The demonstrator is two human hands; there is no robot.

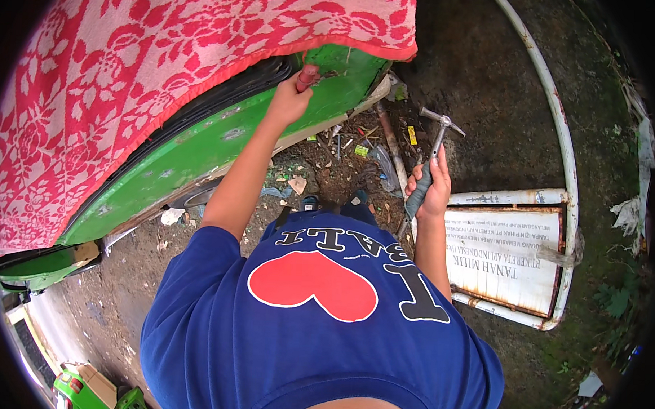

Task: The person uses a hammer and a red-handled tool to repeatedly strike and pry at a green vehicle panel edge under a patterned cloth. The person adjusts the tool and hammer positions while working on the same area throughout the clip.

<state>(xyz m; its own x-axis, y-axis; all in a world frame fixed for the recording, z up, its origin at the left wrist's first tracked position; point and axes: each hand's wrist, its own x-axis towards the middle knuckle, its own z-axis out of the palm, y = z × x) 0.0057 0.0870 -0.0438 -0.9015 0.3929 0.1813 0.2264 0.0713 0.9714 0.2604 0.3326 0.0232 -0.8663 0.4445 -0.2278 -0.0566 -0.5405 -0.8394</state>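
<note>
My left hand (289, 102) is closed around a short red-handled tool (307, 77), held against the upper part of a green car body panel (222, 132). The tool's far end is too hidden to make out. Pale bare spots and scuffs mark the green paint. In my right hand (436, 185) is a hammer (438, 136) with a metal head, a metal shaft and a grey grip. Its head points up and away from me, to the right of the panel and apart from it. A red and pink floral blanket (145, 61) drapes over the car.
A white sign board (506, 239) in a rusty pipe frame (550, 82) lies at the right. Near my feet the dirt ground holds a rusty bar (392, 145), a plastic bag (386, 170) and scraps. Another green vehicle (83, 391) stands at the lower left.
</note>
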